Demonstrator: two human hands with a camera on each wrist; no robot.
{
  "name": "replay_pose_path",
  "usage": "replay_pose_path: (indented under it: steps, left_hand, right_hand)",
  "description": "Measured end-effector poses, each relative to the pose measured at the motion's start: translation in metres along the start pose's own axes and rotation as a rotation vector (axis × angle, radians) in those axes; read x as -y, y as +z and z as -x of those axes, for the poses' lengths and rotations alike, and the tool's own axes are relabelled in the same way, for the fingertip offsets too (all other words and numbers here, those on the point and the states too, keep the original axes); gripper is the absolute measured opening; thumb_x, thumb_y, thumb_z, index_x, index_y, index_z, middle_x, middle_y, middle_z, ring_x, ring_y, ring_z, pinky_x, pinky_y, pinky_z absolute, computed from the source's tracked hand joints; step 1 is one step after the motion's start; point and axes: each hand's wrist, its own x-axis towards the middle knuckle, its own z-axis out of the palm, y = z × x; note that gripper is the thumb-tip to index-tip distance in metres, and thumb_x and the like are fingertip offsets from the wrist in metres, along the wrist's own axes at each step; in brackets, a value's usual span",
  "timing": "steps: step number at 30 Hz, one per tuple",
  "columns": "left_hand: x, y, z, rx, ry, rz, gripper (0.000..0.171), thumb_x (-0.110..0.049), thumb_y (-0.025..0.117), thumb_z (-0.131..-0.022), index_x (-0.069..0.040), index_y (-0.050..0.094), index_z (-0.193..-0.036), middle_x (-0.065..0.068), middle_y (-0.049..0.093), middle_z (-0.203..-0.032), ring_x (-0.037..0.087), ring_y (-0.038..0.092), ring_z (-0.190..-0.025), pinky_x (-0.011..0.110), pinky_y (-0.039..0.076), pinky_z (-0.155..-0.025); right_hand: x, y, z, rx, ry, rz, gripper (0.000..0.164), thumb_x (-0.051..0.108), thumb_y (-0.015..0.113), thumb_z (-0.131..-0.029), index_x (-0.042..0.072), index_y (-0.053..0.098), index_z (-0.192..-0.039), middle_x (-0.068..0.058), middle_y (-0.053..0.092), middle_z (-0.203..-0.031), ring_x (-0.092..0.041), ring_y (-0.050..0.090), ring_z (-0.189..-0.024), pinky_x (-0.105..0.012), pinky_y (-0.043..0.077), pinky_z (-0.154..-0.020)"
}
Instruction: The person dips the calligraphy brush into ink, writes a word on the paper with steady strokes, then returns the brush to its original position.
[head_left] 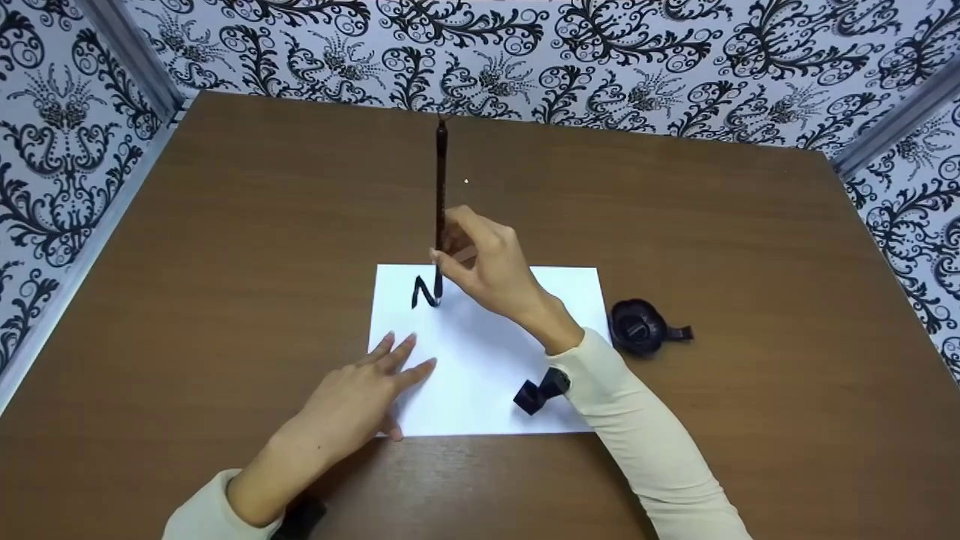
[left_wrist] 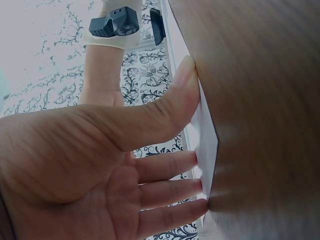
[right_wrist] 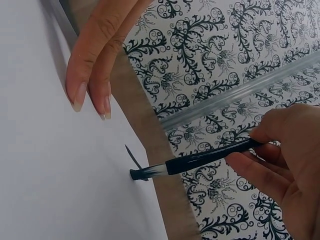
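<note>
On the left, the paper (head_left: 480, 367) is pressed to the tabletop (head_left: 225, 240) by the left hand (head_left: 356, 405), its fingers spread. A black stroke (head_left: 426, 292) is apparently being painted; the brush (head_left: 440, 180), its tip on the paper, is pinched by the right hand (head_left: 491, 262). Steady, light pressure seems called for next. Pale bristles (right_wrist: 158, 170) are revealed by the right wrist view alone; a dark dish (head_left: 637, 328), rightmost, is shown in the head view.

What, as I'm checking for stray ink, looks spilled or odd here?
Only a tiny white speck on the table, beyond the paper, looks odd: it stands out against the brown, though I can't tell what it is. No spill shows around the dish, and the stroke by the brush is on the paper.
</note>
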Motion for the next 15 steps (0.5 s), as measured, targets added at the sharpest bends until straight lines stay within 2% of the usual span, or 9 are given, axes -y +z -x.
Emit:
replay_pose_path:
  steps: [9, 15]
  left_hand:
    - [-0.0005, -0.0004, -0.0003, 0.012, -0.02, 0.008, 0.083, -0.032, 0.078, -0.059, -0.012, 0.055, -0.136, 0.022, 0.04, -0.145, 0.046, 0.037, -0.13, 0.052, 0.055, -0.066]
    - [-0.0017, -0.0011, -0.0005, 0.01, -0.014, -0.003, 0.082, -0.031, 0.079, -0.06, -0.012, 0.056, -0.135, 0.022, 0.04, -0.145, 0.045, 0.038, -0.13, 0.049, 0.055, -0.065]
  right_hand:
    - [-0.0038, 0.001, 0.0002, -0.035, 0.033, -0.013, 0.024, 0.001, 0.068, -0.086, 0.0, 0.056, -0.106, -0.008, 0.064, -0.085, -0.015, 0.065, -0.076, -0.029, 0.057, -0.064]
    - [-0.0055, 0.0014, 0.0012, -0.05, 0.033, 0.002, 0.02, 0.005, 0.066, -0.088, 0.001, 0.056, -0.105, -0.008, 0.063, -0.086, -0.014, 0.065, -0.077, -0.023, 0.055, -0.066]
